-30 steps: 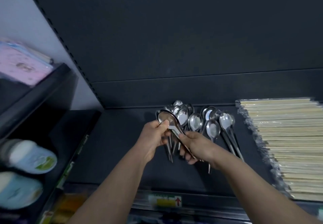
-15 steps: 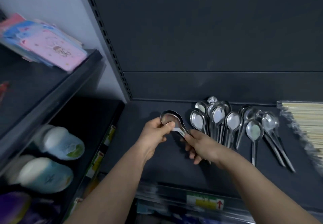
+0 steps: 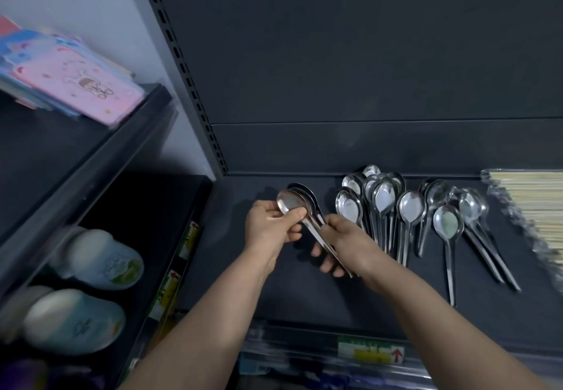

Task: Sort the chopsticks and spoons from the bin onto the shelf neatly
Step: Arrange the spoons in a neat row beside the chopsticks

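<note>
- Head view: left hand [image 3: 271,225] pinches the bowls of a nested spoon stack [image 3: 291,201], about three spoons. Right hand [image 3: 344,240] has its fingers curled round the handles, over the shelf [image 3: 274,301].
- Roughly twelve loose spoons [image 3: 411,207] lie on the shelf to the right, overlapping; exact count unclear.
- One wrapped chopstick bundle [image 3: 536,194] at far right.

head-worn view, looking down, close to shelf [image 3: 304,304]

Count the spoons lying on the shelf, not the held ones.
About 13: eight in the cluster by the right hand, two nested beside it, one alone in front, two or three by the chopsticks. Stacking may hide more.
</note>
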`<state>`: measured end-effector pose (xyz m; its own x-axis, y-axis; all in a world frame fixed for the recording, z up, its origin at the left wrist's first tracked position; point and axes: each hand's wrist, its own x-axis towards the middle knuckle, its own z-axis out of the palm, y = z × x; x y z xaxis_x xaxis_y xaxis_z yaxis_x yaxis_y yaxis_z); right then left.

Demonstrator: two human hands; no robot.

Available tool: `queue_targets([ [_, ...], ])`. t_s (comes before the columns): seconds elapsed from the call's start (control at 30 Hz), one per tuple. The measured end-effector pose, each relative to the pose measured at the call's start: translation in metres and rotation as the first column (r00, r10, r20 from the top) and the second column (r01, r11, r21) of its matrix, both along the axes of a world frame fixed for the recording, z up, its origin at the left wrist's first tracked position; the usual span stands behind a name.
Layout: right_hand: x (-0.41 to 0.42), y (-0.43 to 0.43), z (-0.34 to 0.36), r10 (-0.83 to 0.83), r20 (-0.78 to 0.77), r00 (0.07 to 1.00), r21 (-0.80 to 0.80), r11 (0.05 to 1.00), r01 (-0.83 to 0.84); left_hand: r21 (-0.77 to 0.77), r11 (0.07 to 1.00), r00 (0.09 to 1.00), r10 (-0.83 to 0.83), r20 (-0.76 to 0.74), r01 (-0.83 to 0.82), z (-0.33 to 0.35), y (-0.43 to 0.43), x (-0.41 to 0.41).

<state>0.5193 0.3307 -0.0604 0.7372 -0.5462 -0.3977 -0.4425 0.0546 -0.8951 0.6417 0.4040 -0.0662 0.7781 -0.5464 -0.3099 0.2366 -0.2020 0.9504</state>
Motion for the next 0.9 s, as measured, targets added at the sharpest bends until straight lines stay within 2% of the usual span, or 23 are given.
queue_targets([
  [0.07,-0.001,0.003,-0.001,-0.002,0.025,1.000,0.022,1.000,0.002,0.048,0.998,1.000,0.028,0.010,-0.028,-0.001,-0.001,0.000],
  [0.17,-0.003,0.004,-0.004,0.000,0.059,0.998,0.080,0.997,-0.004,0.075,0.997,0.999,-0.035,0.016,0.033,-0.005,0.001,0.002],
  [0.33,-0.001,0.010,-0.012,0.189,-0.098,0.977,-0.003,0.982,-0.190,0.023,1.000,1.000,-0.006,-0.019,0.006,-0.009,0.008,0.005],
  [0.37,0.001,0.011,-0.013,0.183,-0.119,0.976,-0.047,0.981,-0.189,0.013,1.000,0.999,-0.010,-0.039,0.010,-0.009,0.010,0.006],
  [0.43,0.006,0.009,-0.016,0.129,-0.149,0.980,-0.231,0.960,-0.161,-0.015,0.999,0.996,-0.044,-0.084,0.043,-0.009,0.014,0.009],
  [0.53,0.017,0.009,-0.014,0.129,-0.255,0.958,-0.399,0.889,-0.226,-0.017,0.999,0.995,-0.045,-0.086,0.043,-0.010,0.019,0.016],
  [0.63,0.037,0.008,-0.015,0.085,-0.368,0.926,-0.566,0.770,-0.296,0.065,0.997,0.999,0.042,0.002,-0.042,-0.019,0.023,0.033],
  [0.73,0.056,0.003,-0.023,0.001,-0.362,0.932,-0.717,0.639,-0.279,0.151,0.985,0.994,0.067,0.088,-0.080,-0.026,0.025,0.050],
  [0.8,0.069,0.003,-0.028,-0.020,-0.360,0.933,-0.765,0.578,-0.283,0.191,0.980,0.987,0.028,0.157,-0.059,-0.030,0.026,0.062],
  [0.9,0.083,0.004,-0.035,-0.057,-0.369,0.928,-0.819,0.491,-0.296,0.262,0.965,0.929,-0.087,0.360,-0.011,-0.030,0.027,0.071],
])
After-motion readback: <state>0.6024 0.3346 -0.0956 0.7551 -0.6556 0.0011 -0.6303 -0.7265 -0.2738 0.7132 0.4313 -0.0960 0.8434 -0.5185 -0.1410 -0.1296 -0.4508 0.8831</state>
